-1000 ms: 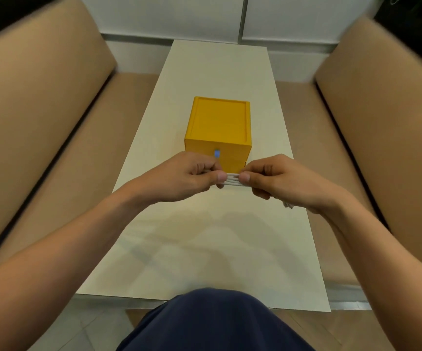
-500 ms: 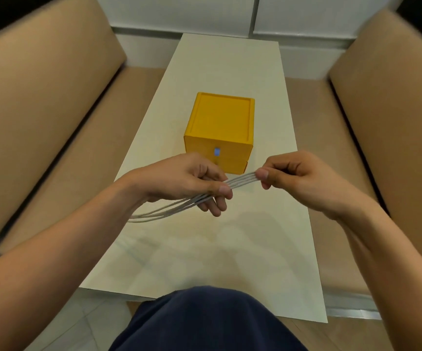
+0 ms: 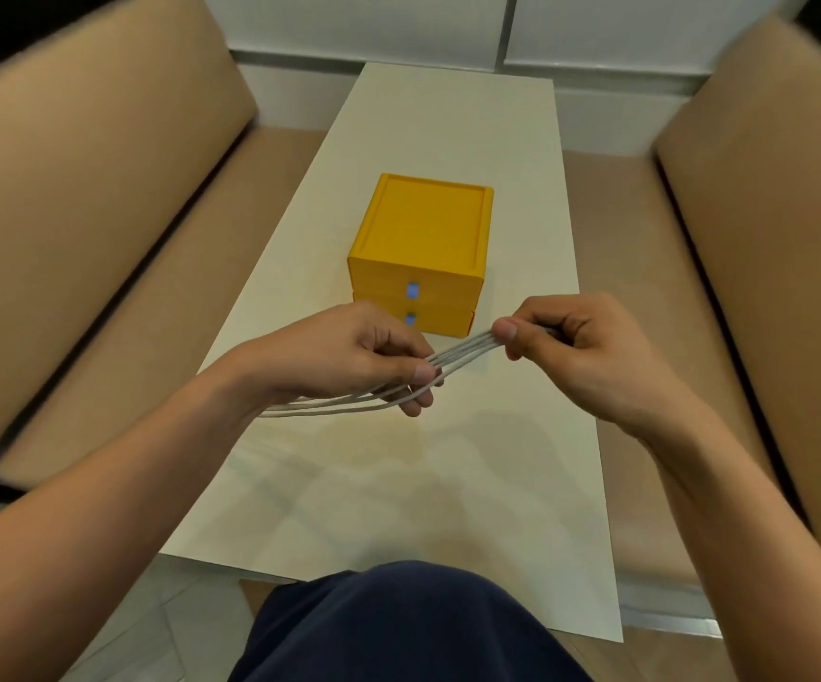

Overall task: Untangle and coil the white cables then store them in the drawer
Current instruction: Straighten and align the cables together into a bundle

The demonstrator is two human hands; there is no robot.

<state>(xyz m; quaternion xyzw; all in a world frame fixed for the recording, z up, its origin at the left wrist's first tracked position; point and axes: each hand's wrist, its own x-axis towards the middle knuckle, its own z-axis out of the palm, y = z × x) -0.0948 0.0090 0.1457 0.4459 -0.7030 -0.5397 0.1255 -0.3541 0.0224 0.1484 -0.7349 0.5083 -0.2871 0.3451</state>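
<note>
Two bare hands hold one bundle of thin white cable strands (image 3: 465, 346) in the air above the pale rectangular surface (image 3: 447, 484). The right hand (image 3: 580, 351) pinches one end of the bundle between thumb and forefinger, with its other fingers curled in behind. From that pinch the strands slope down and to the left into the left hand (image 3: 349, 356). This hand grips them with the thumb laid on top and the fingers curled beneath. Past the left hand they fan slightly apart and trail on beneath the left wrist, clear of the surface.

Just beyond the hands, about midway along the surface and between its two long edges, stands a yellow plastic cube-shaped drawer unit (image 3: 428, 228). Its two stacked drawers are both closed, each with a small blue pull (image 3: 412, 290) on its front.

Tan upholstered benches flank the surface, one along the left long edge (image 3: 78, 214) and one along the right (image 3: 767, 238). At the near edge a knee in dark blue cloth (image 3: 398, 627) shows.
</note>
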